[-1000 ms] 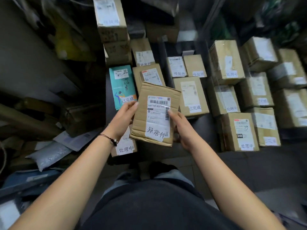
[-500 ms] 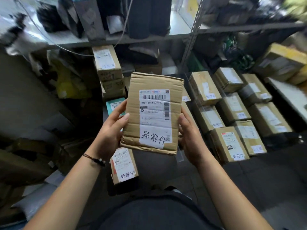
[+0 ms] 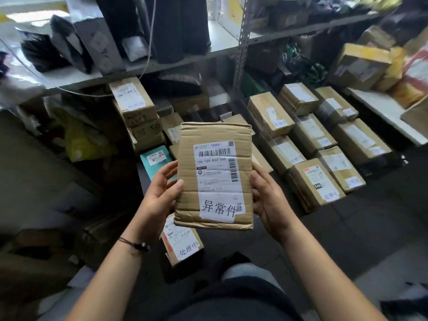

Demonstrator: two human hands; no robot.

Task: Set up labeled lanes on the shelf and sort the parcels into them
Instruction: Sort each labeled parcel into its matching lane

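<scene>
The parcel [image 3: 214,177] was held in mid-air, label up, in front of the boxes [image 3: 315,184]. The left hand [image 3: 159,200] gripped its left edge, thumb on the face. The right hand [image 3: 268,205] gripped its right edge. Being flat, creased cardboard, it was probably light, slightly flexible and not slippery. Gripping both long edges appeared best, since pressure on the face could dent it.

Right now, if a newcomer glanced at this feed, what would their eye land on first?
The flat cardboard parcel held up mid-frame, left hand gripping its left edge and right hand its right, its white label handwritten 异常件. Behind it to the right, brown boxes lie in rows, several marked 处理中. A teal box peeks out behind the left hand.
</scene>
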